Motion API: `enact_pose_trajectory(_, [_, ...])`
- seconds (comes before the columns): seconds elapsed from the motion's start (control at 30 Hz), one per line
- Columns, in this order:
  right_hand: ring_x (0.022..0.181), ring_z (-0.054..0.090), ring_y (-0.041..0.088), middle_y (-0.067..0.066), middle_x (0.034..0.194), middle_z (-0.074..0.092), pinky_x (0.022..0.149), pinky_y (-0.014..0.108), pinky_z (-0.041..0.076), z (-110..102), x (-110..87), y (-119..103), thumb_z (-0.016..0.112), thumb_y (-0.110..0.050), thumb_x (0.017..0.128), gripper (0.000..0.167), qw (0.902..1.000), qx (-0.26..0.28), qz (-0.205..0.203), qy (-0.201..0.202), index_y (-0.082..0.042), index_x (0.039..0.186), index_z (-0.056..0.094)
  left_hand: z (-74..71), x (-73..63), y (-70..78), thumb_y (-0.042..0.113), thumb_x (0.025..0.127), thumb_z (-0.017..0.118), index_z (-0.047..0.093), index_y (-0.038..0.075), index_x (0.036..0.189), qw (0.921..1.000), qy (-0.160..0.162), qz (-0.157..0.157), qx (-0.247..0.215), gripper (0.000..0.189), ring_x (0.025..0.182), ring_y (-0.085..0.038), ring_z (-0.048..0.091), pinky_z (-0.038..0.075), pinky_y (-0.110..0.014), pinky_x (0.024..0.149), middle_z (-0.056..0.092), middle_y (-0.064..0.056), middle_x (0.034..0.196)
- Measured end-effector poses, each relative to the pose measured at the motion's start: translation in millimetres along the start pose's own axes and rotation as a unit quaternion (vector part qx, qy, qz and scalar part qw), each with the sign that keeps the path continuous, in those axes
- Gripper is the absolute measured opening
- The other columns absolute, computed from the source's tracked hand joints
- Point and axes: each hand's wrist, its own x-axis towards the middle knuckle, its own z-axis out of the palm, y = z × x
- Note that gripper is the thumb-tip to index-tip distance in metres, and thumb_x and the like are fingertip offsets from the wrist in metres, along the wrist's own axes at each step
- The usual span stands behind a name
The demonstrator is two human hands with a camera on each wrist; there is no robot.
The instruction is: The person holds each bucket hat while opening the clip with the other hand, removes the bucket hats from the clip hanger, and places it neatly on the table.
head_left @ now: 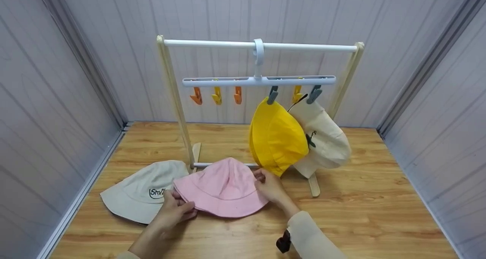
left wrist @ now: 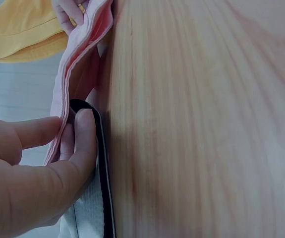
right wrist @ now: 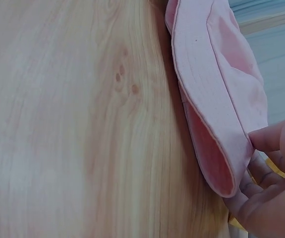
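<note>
A pink bucket hat [head_left: 224, 190] is between my two hands, low over the wooden table. With thumb and fingers my left hand [head_left: 172, 211] pinches its left brim edge; the left wrist view shows the folded brim layers [left wrist: 65, 89] between them. At the opposite side my right hand [head_left: 271, 187] grips the brim, thumb on the outside and fingers behind, as the right wrist view shows. Behind my left hand lies a cream bucket hat [head_left: 133, 190] with "Smile" lettering, partly covered by the pink one. A yellow bucket hat [head_left: 277, 137] hangs just above my right hand from a grey clip [head_left: 272, 95].
A white hanger [head_left: 224, 82] hangs from the rack's white bar [head_left: 303, 47]. Its left side carries orange clips [head_left: 237, 95] and a yellow clip [head_left: 216, 95]. Beside the yellow hat, a cream hat [head_left: 326, 141] hangs from another grey clip [head_left: 314, 94]. Wooden posts [head_left: 174, 99] flank the hanger.
</note>
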Motion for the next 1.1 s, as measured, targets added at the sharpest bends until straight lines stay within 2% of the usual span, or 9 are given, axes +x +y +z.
enact_pose_trajectory(0.33, [0.102, 0.066, 0.028, 0.014, 0.106, 0.071, 0.096, 0.048, 0.056, 0.4, 2.3, -1.0, 0.064, 0.002, 0.099, 0.018, 0.9996, -0.019, 0.017, 0.01, 0.001, 0.116, 0.069, 1.0, -0.8, 0.6, -0.015, 0.095, 0.065, 0.023, 0.002, 0.11, 0.9999, -0.006, 0.001, 0.012, 0.048, 0.078, -0.023, 0.072, 0.065, -0.038, 0.077, 0.057, -0.017, 0.094])
enact_pose_trajectory(0.53, [0.1, 0.068, 0.029, 0.014, 0.103, 0.072, 0.093, 0.048, 0.056, 1.6, 1.1, -1.6, 0.064, 0.003, 0.098, 0.017, 0.999, -0.038, -0.009, 0.021, 0.002, 0.114, 0.071, 0.1, 0.1, -0.1, -0.013, 0.096, 0.066, 0.024, 0.001, 0.111, 0.9994, -0.01, 0.011, 0.032, 0.047, 0.077, -0.023, 0.071, 0.064, -0.036, 0.077, 0.059, -0.018, 0.093])
enact_pose_trajectory(0.73, [0.101, 0.068, 0.03, 0.015, 0.105, 0.073, 0.094, 0.049, 0.056, 2.8, 1.5, -0.9, 0.064, 0.003, 0.098, 0.018, 0.9993, -0.03, -0.011, 0.021, 0.001, 0.115, 0.071, -0.2, 0.4, -0.2, -0.013, 0.095, 0.067, 0.025, 0.0, 0.112, 0.9992, 0.003, 0.013, 0.039, 0.047, 0.076, -0.024, 0.071, 0.065, -0.037, 0.077, 0.059, -0.018, 0.091])
enact_pose_trajectory(1.1, [0.099, 0.068, 0.028, 0.014, 0.104, 0.074, 0.092, 0.047, 0.057, -0.5, 0.4, 2.0, 0.066, 0.001, 0.097, 0.018, 0.9994, -0.022, -0.009, 0.025, 0.001, 0.114, 0.072, 0.1, 0.7, 0.7, -0.011, 0.099, 0.063, 0.024, 0.001, 0.114, 0.9994, 0.002, 0.001, 0.034, 0.043, 0.074, -0.023, 0.07, 0.064, -0.036, 0.072, 0.06, -0.017, 0.09])
